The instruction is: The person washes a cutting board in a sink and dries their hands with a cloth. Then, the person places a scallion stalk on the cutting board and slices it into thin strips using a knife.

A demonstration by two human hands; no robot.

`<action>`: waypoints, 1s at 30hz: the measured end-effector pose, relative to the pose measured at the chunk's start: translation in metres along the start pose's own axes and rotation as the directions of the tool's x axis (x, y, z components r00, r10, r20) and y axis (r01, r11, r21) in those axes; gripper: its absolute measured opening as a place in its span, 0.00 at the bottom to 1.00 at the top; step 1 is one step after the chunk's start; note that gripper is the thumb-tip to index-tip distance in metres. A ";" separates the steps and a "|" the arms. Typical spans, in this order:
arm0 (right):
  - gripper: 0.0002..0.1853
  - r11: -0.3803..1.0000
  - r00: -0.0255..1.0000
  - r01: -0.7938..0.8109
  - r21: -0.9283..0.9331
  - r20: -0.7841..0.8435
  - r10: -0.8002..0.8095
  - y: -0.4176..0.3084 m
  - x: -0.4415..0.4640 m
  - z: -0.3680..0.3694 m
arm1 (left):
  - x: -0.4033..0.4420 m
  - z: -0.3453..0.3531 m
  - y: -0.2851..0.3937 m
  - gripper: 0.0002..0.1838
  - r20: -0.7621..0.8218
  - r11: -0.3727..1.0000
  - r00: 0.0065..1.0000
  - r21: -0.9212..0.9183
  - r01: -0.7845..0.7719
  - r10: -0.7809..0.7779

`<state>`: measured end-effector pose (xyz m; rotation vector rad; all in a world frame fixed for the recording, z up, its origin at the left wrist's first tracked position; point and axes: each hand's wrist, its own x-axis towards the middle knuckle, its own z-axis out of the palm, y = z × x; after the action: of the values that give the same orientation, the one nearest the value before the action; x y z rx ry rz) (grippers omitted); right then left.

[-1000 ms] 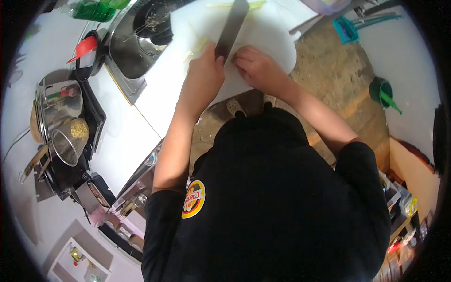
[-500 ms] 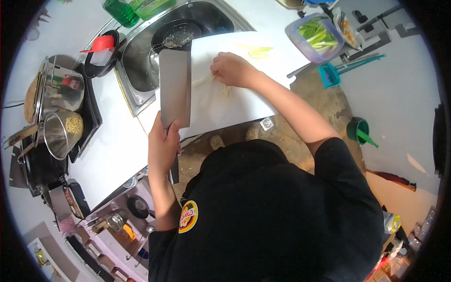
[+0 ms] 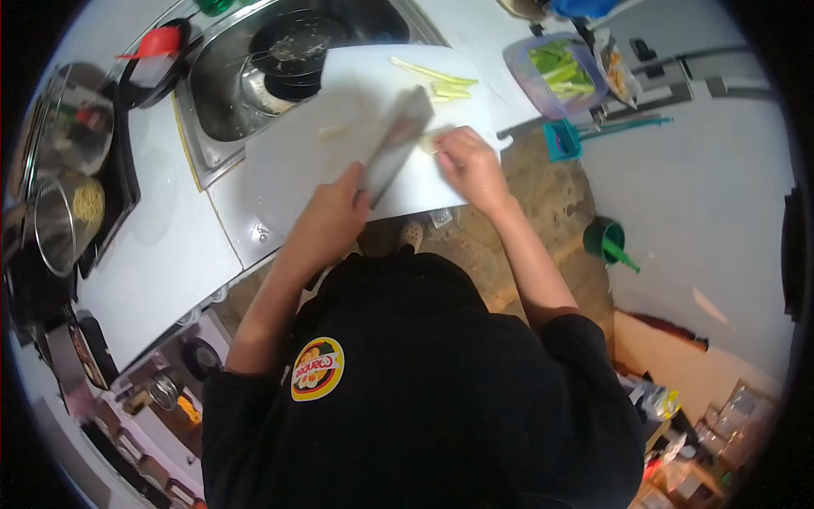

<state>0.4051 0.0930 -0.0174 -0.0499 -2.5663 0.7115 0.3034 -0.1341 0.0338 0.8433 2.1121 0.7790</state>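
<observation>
My left hand (image 3: 332, 212) is wrapped round the handle of a wide cleaver (image 3: 395, 146), whose blade is smeared by motion. The blade tilts up and to the right over a white cutting board (image 3: 360, 72). Just right of the blade, my right hand (image 3: 476, 170) is closed with its fingertips on a pale piece (image 3: 429, 142), too blurred to name for certain. Pale green stalks (image 3: 449, 89) lie at the board's far side. A small pale strip (image 3: 334, 131) rests left of the cleaver.
Behind the board is a steel sink (image 3: 216, 110) with a dark pan (image 3: 301, 42) in it. A lidless plastic tub (image 3: 566, 72) of cut greens stands at the right. On the left, a strainer (image 3: 55, 225) holds noodles (image 3: 88, 204). A teal dustpan (image 3: 561, 140) is below, by the wall.
The cleaver has swung from upright at the left to tilted over the board's middle. My right hand has moved right and down, and the view has shifted.
</observation>
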 end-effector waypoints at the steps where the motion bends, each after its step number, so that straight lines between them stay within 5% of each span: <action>1: 0.08 0.999 0.999 0.031 0.017 -0.011 -0.031 -0.003 -0.004 0.009 | 0.002 -0.002 -0.010 0.21 -0.082 0.997 0.995 0.058 -0.059 0.064; 2: 0.09 1.000 1.000 0.018 0.014 -0.012 -0.018 -0.008 -0.007 0.017 | 0.005 -0.005 -0.015 0.23 -0.159 0.986 0.978 0.122 -0.116 0.135; 6: 0.13 1.000 0.998 -0.026 0.009 -0.050 0.026 -0.021 -0.021 0.033 | -0.009 -0.021 0.010 0.36 -0.010 0.973 0.998 0.222 -0.063 0.067; 9: 0.16 0.998 0.995 -0.007 -0.056 -0.097 0.002 -0.021 -0.029 0.041 | -0.008 -0.020 0.008 0.38 -0.016 0.908 0.983 0.385 -0.164 0.184; 17: 0.14 0.993 0.998 0.016 -0.113 -0.061 -0.023 -0.021 -0.027 0.042 | -0.013 -0.037 0.049 0.41 0.076 0.742 0.992 0.659 -0.123 0.097; 28: 0.14 0.998 0.997 0.001 -0.057 -0.072 -0.005 -0.019 -0.028 0.042 | -0.063 -0.064 0.056 0.41 0.088 0.815 0.991 0.579 0.030 -0.099; 30: 0.13 0.997 0.997 0.027 -0.067 -0.075 -0.032 -0.018 -0.028 0.042 | -0.048 -0.057 0.056 0.41 0.078 0.821 0.997 0.571 -0.023 -0.027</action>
<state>0.4122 0.0533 -0.0526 -0.0587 -2.5117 0.6029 0.3013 -0.1513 0.1254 1.1571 2.2987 0.0775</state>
